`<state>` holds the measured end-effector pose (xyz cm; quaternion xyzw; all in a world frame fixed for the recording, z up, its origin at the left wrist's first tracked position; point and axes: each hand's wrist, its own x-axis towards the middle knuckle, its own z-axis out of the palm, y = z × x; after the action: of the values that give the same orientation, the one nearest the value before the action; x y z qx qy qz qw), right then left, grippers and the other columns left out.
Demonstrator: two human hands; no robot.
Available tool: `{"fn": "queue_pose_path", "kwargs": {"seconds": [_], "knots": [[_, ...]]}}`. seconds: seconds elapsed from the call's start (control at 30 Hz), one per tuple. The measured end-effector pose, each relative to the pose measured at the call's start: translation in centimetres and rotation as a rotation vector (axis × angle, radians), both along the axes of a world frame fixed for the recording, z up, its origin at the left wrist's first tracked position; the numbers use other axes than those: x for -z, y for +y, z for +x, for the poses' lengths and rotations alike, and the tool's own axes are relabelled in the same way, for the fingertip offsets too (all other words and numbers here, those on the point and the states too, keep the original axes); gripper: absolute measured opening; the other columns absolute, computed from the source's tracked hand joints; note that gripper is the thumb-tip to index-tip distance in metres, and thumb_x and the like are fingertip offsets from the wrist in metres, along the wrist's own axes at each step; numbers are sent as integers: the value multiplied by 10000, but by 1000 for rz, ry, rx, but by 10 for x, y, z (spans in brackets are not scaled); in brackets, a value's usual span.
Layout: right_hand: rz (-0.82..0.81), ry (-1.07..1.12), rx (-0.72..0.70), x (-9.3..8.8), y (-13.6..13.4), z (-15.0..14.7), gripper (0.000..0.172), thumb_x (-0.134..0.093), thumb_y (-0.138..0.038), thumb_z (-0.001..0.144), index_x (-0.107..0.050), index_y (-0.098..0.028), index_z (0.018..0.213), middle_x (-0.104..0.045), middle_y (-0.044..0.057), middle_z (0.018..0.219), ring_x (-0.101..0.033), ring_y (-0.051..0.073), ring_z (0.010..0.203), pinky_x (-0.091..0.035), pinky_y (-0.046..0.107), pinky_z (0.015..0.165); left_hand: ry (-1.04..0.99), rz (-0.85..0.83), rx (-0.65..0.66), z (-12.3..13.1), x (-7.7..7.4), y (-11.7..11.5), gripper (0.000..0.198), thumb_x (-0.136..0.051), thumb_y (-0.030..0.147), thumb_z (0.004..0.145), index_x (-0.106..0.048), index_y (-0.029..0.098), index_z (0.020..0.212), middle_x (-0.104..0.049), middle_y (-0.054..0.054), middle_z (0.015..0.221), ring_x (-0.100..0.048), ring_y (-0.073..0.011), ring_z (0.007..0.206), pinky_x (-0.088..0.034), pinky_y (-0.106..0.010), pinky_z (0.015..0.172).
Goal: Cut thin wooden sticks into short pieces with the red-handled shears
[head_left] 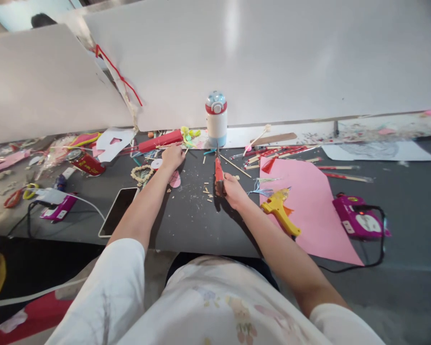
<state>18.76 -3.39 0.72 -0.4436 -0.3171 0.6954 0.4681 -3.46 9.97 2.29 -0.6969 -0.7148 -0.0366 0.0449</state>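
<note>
My left hand [173,157] is closed at the back of the dark table, with a thin stick tip showing by its fingers, near a red roll [160,141] and yellow-green scraps [190,136]. In my right hand [233,190] is a red-handled cutting tool [219,172], its tip pointing away from me. Several short stick pieces [206,190] lie on the table between my hands. A longer thin stick [236,166] rests to the right of the tool's tip. Behind the tool stands a white bottle [216,120] with a red band.
Pink paper [314,206] bears a yellow glue gun [280,211]. Purple power strips [361,218] with cables lie at both sides. A phone [120,211] is under my left forearm's side; a red can [86,163] lies left. White boards [273,62] stand behind.
</note>
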Motion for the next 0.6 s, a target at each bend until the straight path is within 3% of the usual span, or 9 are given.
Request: {"fn": "queue_pose_path", "kwargs": {"seconds": [0.1, 0.27, 0.37, 0.43, 0.6], "knots": [[13, -28, 1, 0, 0, 0, 285, -653, -419, 755, -462, -212, 796, -458, -89, 532, -362, 63, 439, -278, 221, 450, -6, -39, -1, 4, -1, 4, 310, -546, 299, 855, -759, 131, 1004, -717, -189, 1126, -651, -353, 1106, -514, -411, 908], [30, -90, -9, 0, -1, 1, 303, -662, -446, 763, -461, -224, 810, -453, -92, 505, -387, 84, 444, -291, 232, 452, -12, -29, -80, 10, -9, -3, 316, -577, 208, 795, -739, 119, 1052, -722, -192, 1129, -667, -350, 1078, -516, -406, 886], [68, -96, -70, -4, -4, 3, 325, -640, -487, 786, -454, -221, 773, -432, -85, 520, -371, 80, 458, -295, 234, 472, -61, 38, -131, 12, -22, -20, 273, -571, 242, 804, -746, 140, 988, -744, -167, 1065, -681, -338, 1026, -513, -399, 861], [122, -76, -150, -8, -8, 5, 345, -626, -498, 799, -428, -221, 737, -386, -84, 537, -340, 76, 470, -288, 235, 486, -169, 140, -96, 12, -31, -36, 240, -540, 287, 846, -745, 179, 908, -762, -113, 979, -691, -294, 976, -505, -366, 849], [194, -42, -313, -15, -16, 5, 285, -628, -386, 795, -408, -225, 709, -349, -74, 550, -293, 82, 480, -241, 240, 491, -401, 303, 34, 13, -45, -69, 246, -565, 373, 874, -719, 192, 936, -757, -44, 903, -679, -185, 837, -487, -281, 800]]}}
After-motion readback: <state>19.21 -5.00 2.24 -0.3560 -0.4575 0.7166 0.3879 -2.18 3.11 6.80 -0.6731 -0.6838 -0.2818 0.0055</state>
